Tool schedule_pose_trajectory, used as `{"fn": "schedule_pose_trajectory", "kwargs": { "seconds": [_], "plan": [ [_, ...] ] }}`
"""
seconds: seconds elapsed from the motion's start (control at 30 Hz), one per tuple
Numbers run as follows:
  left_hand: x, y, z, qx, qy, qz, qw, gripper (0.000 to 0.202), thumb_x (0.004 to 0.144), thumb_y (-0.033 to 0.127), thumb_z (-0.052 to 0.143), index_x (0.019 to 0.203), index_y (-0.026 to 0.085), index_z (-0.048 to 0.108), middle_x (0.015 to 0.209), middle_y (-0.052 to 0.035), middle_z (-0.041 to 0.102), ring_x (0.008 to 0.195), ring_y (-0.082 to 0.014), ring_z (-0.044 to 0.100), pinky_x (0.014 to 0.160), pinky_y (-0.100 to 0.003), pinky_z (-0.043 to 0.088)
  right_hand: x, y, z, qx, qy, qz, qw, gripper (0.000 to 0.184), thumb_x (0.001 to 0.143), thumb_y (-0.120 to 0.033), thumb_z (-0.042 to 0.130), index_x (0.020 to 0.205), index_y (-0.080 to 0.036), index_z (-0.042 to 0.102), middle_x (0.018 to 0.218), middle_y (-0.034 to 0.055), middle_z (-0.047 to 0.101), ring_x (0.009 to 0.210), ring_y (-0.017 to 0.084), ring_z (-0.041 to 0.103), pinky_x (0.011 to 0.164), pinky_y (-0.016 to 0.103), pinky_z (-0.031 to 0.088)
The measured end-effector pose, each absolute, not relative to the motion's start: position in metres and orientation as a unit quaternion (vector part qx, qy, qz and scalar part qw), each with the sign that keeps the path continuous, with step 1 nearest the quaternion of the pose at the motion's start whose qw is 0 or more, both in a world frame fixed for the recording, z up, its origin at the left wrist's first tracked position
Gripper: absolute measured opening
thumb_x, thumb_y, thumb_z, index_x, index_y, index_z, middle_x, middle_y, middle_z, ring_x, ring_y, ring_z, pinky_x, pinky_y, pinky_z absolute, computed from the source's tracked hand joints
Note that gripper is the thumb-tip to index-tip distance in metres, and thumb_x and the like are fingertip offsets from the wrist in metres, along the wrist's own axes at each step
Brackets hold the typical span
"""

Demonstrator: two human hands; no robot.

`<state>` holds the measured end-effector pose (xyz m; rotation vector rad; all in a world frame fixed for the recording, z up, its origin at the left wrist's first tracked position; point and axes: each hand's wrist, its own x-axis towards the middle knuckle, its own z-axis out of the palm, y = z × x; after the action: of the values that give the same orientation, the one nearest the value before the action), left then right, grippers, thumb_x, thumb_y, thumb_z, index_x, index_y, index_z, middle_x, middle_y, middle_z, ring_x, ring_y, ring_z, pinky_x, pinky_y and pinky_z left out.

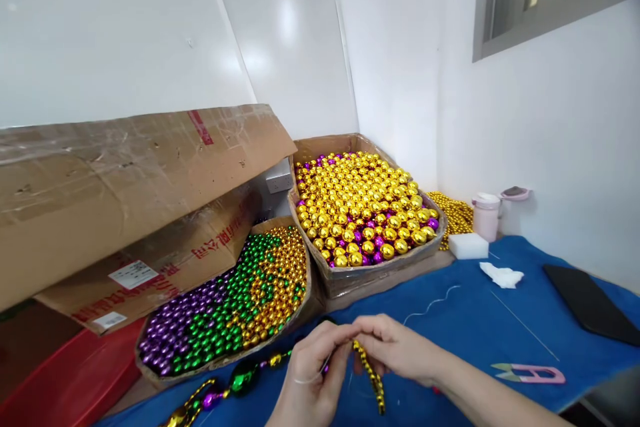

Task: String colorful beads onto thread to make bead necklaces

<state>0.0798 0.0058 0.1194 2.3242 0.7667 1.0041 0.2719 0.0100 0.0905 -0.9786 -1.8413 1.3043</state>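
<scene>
Top hidden, a gold bead strand (371,373) is held below the right hand's (393,345) fingers (374,325); the left hand's (320,361) grip cannot be told.

Mirror-glossy beads (372,372), dull cardboard (135,163) under shiny tape (25,155), matt cloth (465,327) on my screen, smooth plastic tub (75,383), glossy wall (285,33), tissue (501,275) I read as paper

Red Chinese characters (214,238) on lower cardboard flap (173,243), wording not surely legible. Same flap: larger white label (133,274), smaller white label (110,320), print too small. Nothing else readable.
</scene>
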Motion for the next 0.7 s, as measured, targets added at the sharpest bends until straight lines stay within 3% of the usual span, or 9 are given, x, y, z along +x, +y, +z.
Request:
{"fn": "schedule_pose_trajectory", "kwargs": {
  "seconds": [0.17,0.33,0.5,0.6,0.7],
  "plan": [
    [0.081,0.007,0.118,0.876,0.253,0.362,0.196,0.037,0.088,0.008,0.048,0.120,0.025,0.055,0.086,-0.0053,0.064,0.075,-0.0152,0.061,0.066,-0.025,0.048,0.260,0.013,0.065,-0.290,-0.642,0.653,0.278,0.029,0.085,-0.041,0.048,0.093,-0.015,0.059,0.055,-0.0023,0.060,0.039,0.007,0.048,0.041,0.017,0.038],
    [0.081,0.010,0.110,0.855,0.298,0.391,0.165,0.027,0.086,0.010,0.055,0.107,0.026,0.060,0.084,-0.0022,0.068,0.073,-0.0136,0.065,0.066,-0.021,0.050,0.264,0.007,0.064,-0.319,-0.609,0.635,0.353,0.029,0.086,-0.045,0.052,0.084,-0.017,0.055,0.065,-0.0012,0.065,0.045,0.005,0.049,0.045,0.015,0.037],
    [0.070,0.017,0.091,0.880,0.272,0.385,0.053,0.029,0.084,0.008,0.057,0.108,0.022,0.058,0.085,-0.0053,0.070,0.075,-0.0174,0.066,0.069,-0.024,0.049,0.267,0.001,0.065,-0.348,-0.603,0.609,0.379,0.035,0.088,-0.052,0.047,0.082,-0.017,0.050,0.067,0.0001,0.068,0.042,0.005,0.049,0.042,0.015,0.034],
    [0.061,0.015,0.082,0.862,0.328,0.385,0.033,0.013,0.084,0.012,0.055,0.091,0.021,0.062,0.076,-0.0047,0.067,0.069,-0.0184,0.062,0.063,-0.025,0.045,0.266,-0.002,0.062,-0.351,-0.602,0.601,0.390,0.035,0.090,-0.050,0.046,0.083,-0.017,0.051,0.074,0.0012,0.069,0.044,0.005,0.053,0.043,0.015,0.032],
    [0.053,0.007,0.078,0.793,0.430,0.411,0.128,0.017,0.086,0.023,0.054,0.070,0.021,0.058,0.062,-0.0011,0.057,0.059,-0.0161,0.054,0.056,-0.024,0.040,0.267,-0.005,0.056,-0.350,-0.601,0.595,0.403,0.035,0.090,-0.049,0.047,0.081,-0.016,0.053,0.074,-0.0010,0.065,0.048,0.005,0.057,0.046,0.016,0.033]
  ]
}}
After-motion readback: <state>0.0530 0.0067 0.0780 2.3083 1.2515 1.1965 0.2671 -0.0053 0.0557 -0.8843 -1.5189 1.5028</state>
